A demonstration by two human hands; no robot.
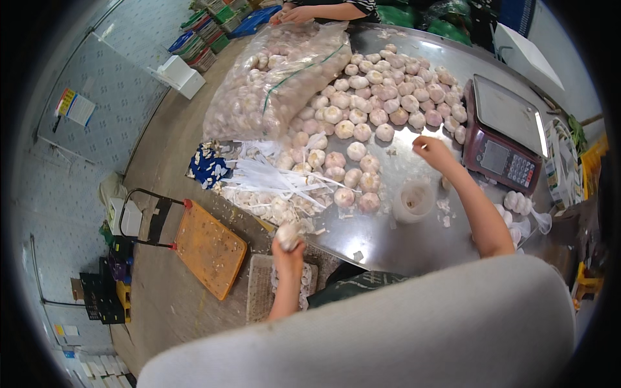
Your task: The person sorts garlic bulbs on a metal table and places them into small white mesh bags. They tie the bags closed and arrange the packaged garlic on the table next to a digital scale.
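Observation:
Low at the table's near left edge, my left hand (288,259) grips a whitish garlic bulb (288,236), blurred by motion. Over the steel tabletop (432,242) my right hand (434,154) hovers with its fingers loosely curled, and nothing shows in it. It is between the spread of loose garlic bulbs (388,92) and the digital scale (504,136). Below it stands a translucent plastic tub (414,201) with some scraps inside. White mesh strips (271,169) lie on peeled skins at the left edge. Several netted white bulbs (516,202) rest beside my right forearm.
A large clear bag of garlic (262,92) covers the far left of the table; another person's hands (298,14) are at its top. A plastic crate (259,281) sits on the floor below my left hand. Left of it stands an orange platform trolley (208,245).

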